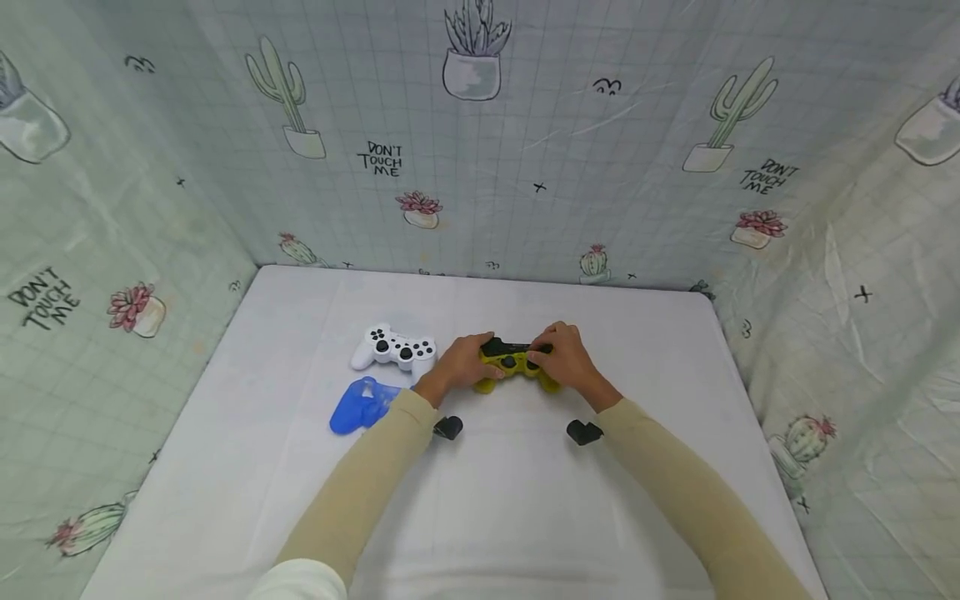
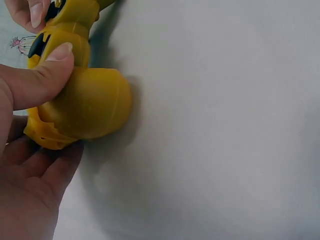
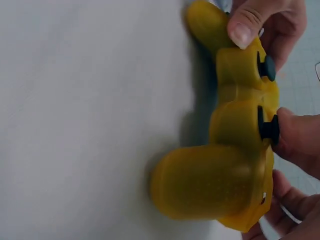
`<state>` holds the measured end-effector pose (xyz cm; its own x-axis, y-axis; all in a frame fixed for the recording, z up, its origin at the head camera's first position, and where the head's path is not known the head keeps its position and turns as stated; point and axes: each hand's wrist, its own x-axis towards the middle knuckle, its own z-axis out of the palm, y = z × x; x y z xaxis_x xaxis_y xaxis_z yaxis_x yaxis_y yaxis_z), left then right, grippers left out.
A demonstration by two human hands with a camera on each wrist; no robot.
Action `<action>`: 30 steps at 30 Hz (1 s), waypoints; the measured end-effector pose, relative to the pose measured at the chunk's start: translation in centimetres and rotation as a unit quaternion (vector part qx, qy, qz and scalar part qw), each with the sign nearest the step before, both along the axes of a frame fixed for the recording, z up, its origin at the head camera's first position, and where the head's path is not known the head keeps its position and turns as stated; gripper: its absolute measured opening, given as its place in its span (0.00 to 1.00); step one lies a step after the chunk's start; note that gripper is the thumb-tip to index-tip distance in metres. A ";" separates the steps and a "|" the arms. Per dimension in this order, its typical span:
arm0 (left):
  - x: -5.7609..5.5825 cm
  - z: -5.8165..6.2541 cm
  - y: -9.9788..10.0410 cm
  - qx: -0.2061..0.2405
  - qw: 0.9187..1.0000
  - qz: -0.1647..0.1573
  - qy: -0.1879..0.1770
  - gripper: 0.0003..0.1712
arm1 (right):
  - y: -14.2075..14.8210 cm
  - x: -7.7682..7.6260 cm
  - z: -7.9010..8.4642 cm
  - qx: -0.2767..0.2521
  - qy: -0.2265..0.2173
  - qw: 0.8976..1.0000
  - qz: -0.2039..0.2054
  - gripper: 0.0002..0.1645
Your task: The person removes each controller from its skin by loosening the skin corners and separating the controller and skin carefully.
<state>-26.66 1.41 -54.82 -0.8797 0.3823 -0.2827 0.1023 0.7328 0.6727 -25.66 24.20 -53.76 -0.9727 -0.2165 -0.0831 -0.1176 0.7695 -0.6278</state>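
A black game controller [image 1: 512,362] partly wrapped in a yellow silicone cover [image 3: 205,182] is held between both hands at the middle of the table. My left hand [image 1: 461,365] grips its left end, thumb on the front and fingers behind, as the left wrist view shows. At the right end, my right hand [image 1: 564,357] pinches the cover's upper edge, its thumb close by a black thumbstick [image 3: 270,129]. Black body shows along the top in the head view. The right hand's fingertips behind the controller are partly hidden.
Left of my left hand lies a white game controller [image 1: 394,347]. A blue silicone cover [image 1: 362,405] lies in front of it, partly behind my left forearm. Small black pieces [image 1: 448,427] sit by each wrist. Patterned cloth walls [image 1: 480,175] surround the white table [image 1: 517,500].
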 end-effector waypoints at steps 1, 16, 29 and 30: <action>0.0 -0.1 0.0 0.005 1.000 0.000 -0.003 0.48 | -0.1 -0.2 0.1 0.000 -0.016 1.000 -0.008 0.11; -0.1 -0.9 -0.4 0.056 0.997 -0.045 0.010 0.45 | -2.5 -0.8 1.8 0.002 -0.123 0.989 -0.084 0.12; 0.0 -1.0 -0.1 0.050 0.997 -0.054 0.013 0.43 | -2.6 -0.5 1.5 -0.036 -0.133 0.986 -0.097 0.14; -0.1 -1.1 -0.1 0.052 0.997 -0.051 0.012 0.42 | -2.5 -0.5 1.5 -0.040 -0.129 0.986 -0.092 0.14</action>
